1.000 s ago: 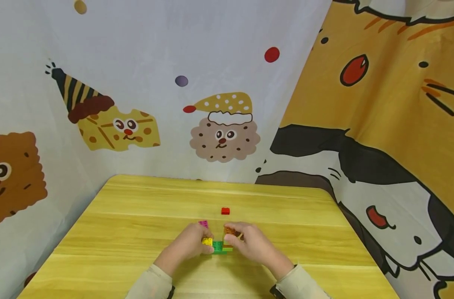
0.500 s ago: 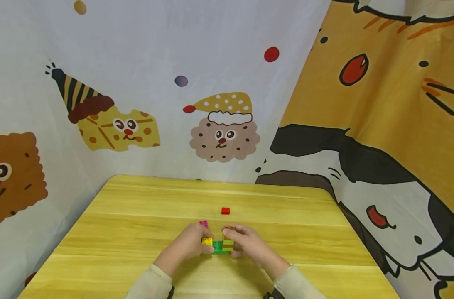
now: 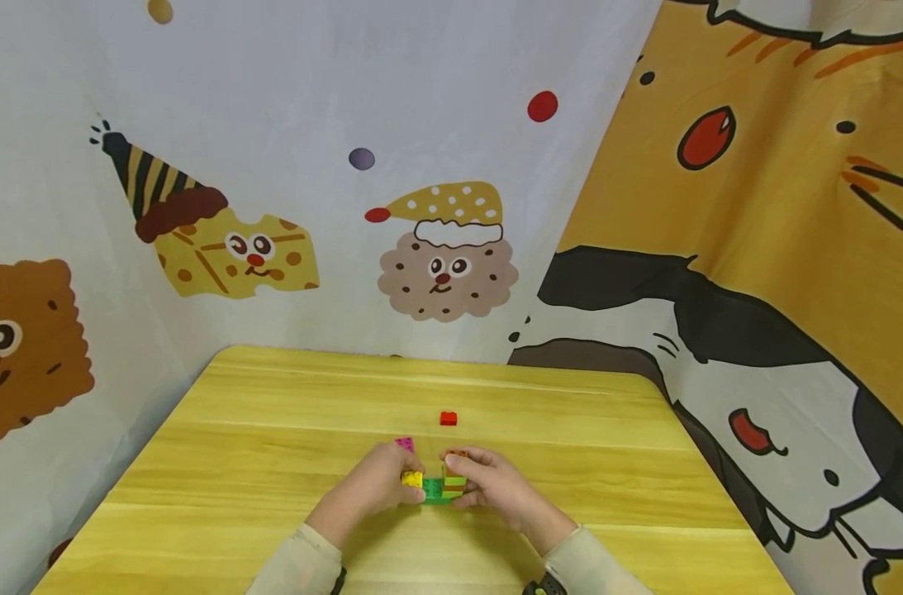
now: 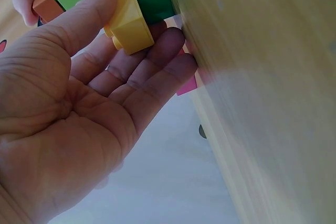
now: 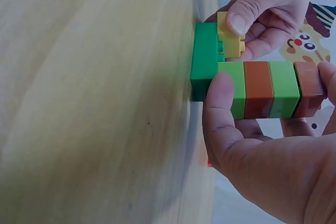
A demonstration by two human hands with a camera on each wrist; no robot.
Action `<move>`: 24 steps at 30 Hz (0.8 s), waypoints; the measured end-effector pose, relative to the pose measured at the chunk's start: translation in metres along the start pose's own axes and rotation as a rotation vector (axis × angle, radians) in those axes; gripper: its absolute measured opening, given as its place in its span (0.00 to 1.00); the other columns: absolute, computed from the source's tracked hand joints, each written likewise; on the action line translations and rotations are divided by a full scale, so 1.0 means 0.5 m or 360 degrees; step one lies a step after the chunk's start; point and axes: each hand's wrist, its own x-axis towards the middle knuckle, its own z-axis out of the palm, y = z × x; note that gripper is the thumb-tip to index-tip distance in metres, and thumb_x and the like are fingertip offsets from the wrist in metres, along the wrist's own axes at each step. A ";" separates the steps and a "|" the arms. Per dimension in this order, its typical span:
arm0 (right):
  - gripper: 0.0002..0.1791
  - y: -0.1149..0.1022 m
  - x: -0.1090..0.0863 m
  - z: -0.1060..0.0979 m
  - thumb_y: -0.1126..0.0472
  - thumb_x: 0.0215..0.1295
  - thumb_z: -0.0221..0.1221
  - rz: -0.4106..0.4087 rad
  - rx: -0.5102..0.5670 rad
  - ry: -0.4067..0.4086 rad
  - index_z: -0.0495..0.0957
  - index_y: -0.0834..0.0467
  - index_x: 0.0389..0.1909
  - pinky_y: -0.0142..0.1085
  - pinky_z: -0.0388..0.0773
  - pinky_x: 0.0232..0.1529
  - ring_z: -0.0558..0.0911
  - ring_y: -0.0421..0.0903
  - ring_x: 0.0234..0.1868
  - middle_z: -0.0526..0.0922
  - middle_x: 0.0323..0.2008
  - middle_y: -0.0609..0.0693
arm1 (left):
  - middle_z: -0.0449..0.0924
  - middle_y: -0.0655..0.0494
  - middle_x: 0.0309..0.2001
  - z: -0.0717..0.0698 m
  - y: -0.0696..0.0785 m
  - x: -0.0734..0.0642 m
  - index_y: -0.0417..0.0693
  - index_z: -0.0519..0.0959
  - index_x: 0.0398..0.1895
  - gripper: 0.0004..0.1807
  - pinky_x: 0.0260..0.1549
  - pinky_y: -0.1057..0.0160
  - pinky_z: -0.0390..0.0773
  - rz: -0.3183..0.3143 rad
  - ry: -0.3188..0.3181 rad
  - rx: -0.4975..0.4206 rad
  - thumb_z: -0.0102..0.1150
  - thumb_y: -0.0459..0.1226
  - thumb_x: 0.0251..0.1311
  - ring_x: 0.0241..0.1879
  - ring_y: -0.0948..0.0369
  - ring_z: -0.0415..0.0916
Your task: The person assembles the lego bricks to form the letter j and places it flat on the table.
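Observation:
A long green toy building brick (image 5: 203, 61) lies on the table. On its left end sits a yellow brick (image 5: 226, 29), which my left hand (image 3: 377, 483) pinches between thumb and fingers. From the right end rises a stack of lime and brown bricks (image 5: 257, 90) in turn, topped by a brown one (image 5: 310, 88). My right hand (image 3: 499, 487) grips this stack, its thumb and fingers around the sides and top. In the left wrist view the yellow brick (image 4: 130, 22) shows beside the left thumb, its studs partly covered.
A magenta brick (image 3: 404, 445) lies just beyond the left hand, partly hidden. Farther back on the wooden table (image 3: 273, 397) is a small red brick (image 3: 449, 419). A curtain with cartoon prints (image 3: 273, 107) hangs behind the table.
One second ago my right hand held a brown brick above and behind a shorter stack. It has come down onto the stack, which is now taller. The left hand has stayed put.

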 end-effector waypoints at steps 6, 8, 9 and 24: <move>0.34 0.001 0.000 0.000 0.41 0.68 0.59 0.0009 0.0010 0.0006 0.72 0.61 0.66 0.51 0.81 0.49 0.79 0.55 0.44 0.73 0.61 0.61 | 0.84 0.53 0.42 0.003 -0.002 -0.001 0.42 0.86 0.45 0.18 0.43 0.55 0.82 0.0012 0.0005 0.0021 0.76 0.39 0.51 0.40 0.60 0.77; 0.34 0.000 -0.001 0.000 0.41 0.69 0.59 0.0011 0.0011 0.0002 0.72 0.60 0.65 0.51 0.81 0.49 0.79 0.54 0.43 0.73 0.60 0.61 | 0.84 0.53 0.42 0.003 -0.002 -0.002 0.42 0.86 0.45 0.18 0.43 0.55 0.81 0.0016 0.0004 0.0027 0.76 0.39 0.51 0.40 0.59 0.78; 0.34 0.000 -0.001 -0.001 0.41 0.69 0.59 0.0012 0.0013 -0.0002 0.72 0.60 0.66 0.51 0.81 0.49 0.79 0.55 0.44 0.73 0.60 0.61 | 0.84 0.53 0.42 0.004 -0.003 -0.002 0.42 0.86 0.45 0.18 0.44 0.55 0.81 0.0019 0.0003 0.0031 0.76 0.39 0.51 0.41 0.59 0.78; 0.35 0.004 0.001 0.000 0.42 0.68 0.60 -0.0003 0.0038 -0.0015 0.70 0.61 0.66 0.52 0.80 0.49 0.80 0.56 0.45 0.75 0.57 0.61 | 0.85 0.53 0.42 0.002 -0.005 0.001 0.42 0.86 0.45 0.18 0.43 0.55 0.81 0.0020 -0.0008 0.0004 0.76 0.39 0.51 0.40 0.61 0.77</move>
